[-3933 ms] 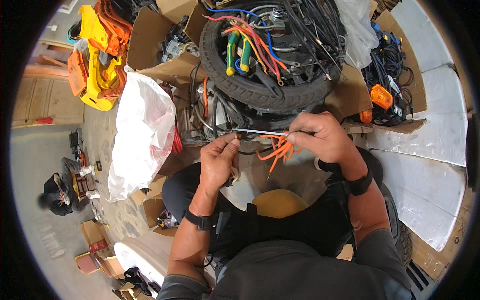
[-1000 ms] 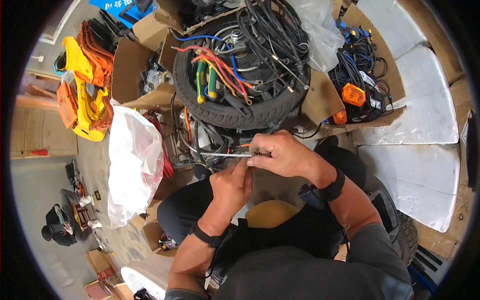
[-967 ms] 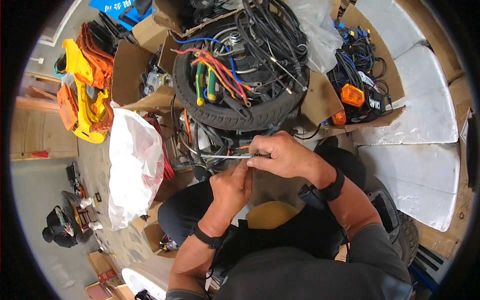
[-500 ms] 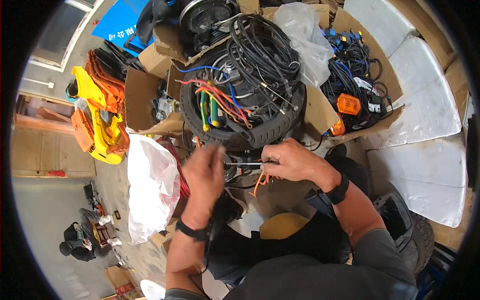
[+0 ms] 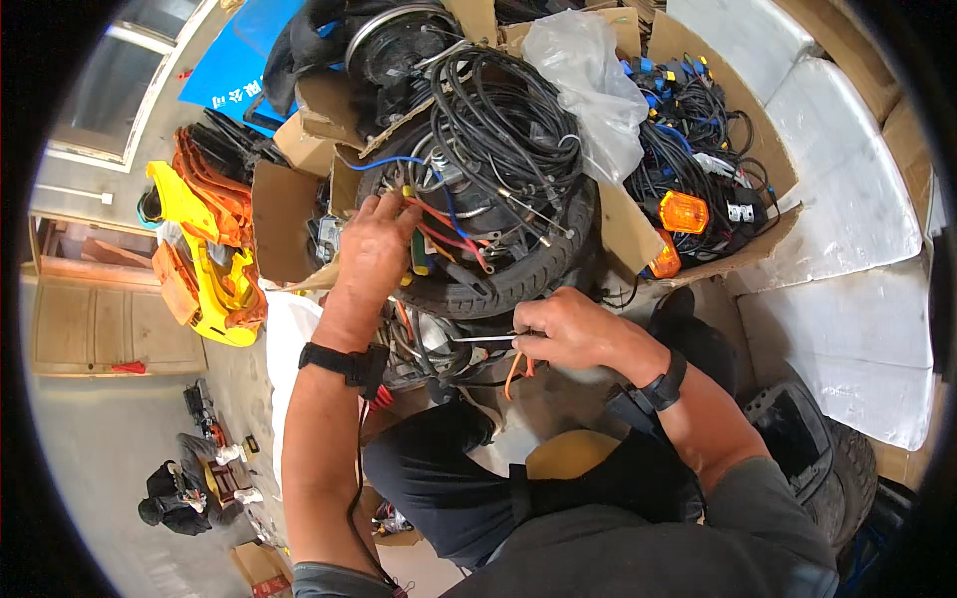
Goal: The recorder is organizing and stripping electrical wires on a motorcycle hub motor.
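Observation:
My left hand reaches into the tire, its fingers closed over green-and-yellow plier handles and red wires; what exactly they grip is hidden. My right hand pinches a thin pale strip, which points left, and orange wires dangle below it. Coiled black cables and a blue wire lie on the tire, which rests among cardboard and more cables in front of me.
Boxes of cables with amber lamps stand right, beside white foam blocks. Yellow and orange panels, a white bag and a blue sheet are left. Another person sits farther left. My dark-clothed legs are below.
My left hand has left my right hand and moved up and left onto the tire's pliers and wires. My right hand keeps the strip. The view has tilted toward the back.

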Demonstrator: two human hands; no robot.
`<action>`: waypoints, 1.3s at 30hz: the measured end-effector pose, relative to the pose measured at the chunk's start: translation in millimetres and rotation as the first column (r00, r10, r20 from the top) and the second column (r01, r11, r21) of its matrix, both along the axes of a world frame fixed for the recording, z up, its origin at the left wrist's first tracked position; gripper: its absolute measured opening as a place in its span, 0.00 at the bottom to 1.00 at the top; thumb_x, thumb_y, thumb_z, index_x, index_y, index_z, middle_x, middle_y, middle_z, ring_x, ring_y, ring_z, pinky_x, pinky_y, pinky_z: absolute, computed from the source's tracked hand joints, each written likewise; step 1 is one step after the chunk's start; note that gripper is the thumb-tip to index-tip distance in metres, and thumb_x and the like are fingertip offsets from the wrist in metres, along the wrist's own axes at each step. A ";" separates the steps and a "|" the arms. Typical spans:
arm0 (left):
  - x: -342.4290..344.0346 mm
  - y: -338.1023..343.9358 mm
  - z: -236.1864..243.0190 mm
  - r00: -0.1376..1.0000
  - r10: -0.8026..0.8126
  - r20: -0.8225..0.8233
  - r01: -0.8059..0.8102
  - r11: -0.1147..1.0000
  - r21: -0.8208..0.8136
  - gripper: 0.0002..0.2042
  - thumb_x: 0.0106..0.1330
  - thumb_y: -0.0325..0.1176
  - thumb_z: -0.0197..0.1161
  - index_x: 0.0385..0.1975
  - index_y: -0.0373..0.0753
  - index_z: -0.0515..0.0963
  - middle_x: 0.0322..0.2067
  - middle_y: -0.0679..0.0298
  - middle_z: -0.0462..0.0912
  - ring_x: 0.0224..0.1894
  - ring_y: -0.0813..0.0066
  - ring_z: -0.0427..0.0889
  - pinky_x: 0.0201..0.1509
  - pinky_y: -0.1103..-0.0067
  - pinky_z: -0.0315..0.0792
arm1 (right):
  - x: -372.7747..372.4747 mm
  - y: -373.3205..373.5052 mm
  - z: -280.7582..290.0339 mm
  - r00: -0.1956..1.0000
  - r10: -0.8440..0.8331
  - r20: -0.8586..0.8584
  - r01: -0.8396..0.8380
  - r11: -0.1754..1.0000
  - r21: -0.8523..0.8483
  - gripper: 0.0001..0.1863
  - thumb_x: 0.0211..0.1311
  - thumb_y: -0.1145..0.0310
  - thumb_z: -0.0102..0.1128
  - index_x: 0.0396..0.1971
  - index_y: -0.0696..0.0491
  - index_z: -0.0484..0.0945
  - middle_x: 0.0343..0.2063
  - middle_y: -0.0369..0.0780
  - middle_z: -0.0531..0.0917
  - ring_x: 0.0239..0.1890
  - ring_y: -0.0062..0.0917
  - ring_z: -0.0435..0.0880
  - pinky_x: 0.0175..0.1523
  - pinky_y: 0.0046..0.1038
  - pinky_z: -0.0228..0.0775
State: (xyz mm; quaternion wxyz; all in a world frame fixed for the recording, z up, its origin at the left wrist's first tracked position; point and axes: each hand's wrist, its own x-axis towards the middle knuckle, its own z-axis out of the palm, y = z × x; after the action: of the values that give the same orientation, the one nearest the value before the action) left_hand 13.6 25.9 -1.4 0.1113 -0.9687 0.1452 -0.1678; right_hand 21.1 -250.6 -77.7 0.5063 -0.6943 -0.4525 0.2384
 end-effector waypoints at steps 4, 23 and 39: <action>0.1 7.9 1.8 0.998 -0.022 -0.058 0.025 0.999 0.037 0.12 0.51 0.26 0.58 0.36 0.40 0.80 0.38 0.61 0.79 0.40 0.60 0.80 0.40 0.69 0.76 | 2.1 1.0 -1.9 1.000 -0.004 -0.031 0.004 1.000 0.004 0.12 0.53 0.64 0.61 0.24 0.59 0.75 0.17 0.53 0.76 0.26 0.52 0.78 0.30 0.43 0.69; -75.2 14.3 69.9 0.971 0.070 -0.227 -0.074 0.997 -0.007 0.03 0.53 0.27 0.62 0.26 0.39 0.80 0.24 0.59 0.77 0.31 0.57 0.78 0.34 0.66 0.73 | 2.2 1.5 -1.4 0.998 -0.049 -0.025 0.050 0.998 0.027 0.10 0.56 0.65 0.62 0.26 0.58 0.77 0.13 0.46 0.75 0.16 0.35 0.77 0.23 0.34 0.66; -205.1 -26.0 -52.6 0.793 0.217 -0.570 -0.580 -0.017 -0.814 0.06 0.65 0.24 0.61 0.39 0.31 0.81 0.27 0.70 0.77 0.28 0.84 0.72 0.32 0.84 0.68 | 13.3 -16.7 14.8 0.938 -0.132 -0.322 0.119 0.991 -0.058 0.03 0.59 0.74 0.63 0.30 0.57 0.79 0.20 0.30 0.78 0.23 0.09 0.72 0.27 0.18 0.62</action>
State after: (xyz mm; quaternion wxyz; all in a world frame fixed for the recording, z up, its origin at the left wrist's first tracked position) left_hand -191.5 -0.1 -54.0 -0.5263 -0.8035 -0.2751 -0.0424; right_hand 34.3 -267.3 -62.9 0.5749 -0.6823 -0.3132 0.3252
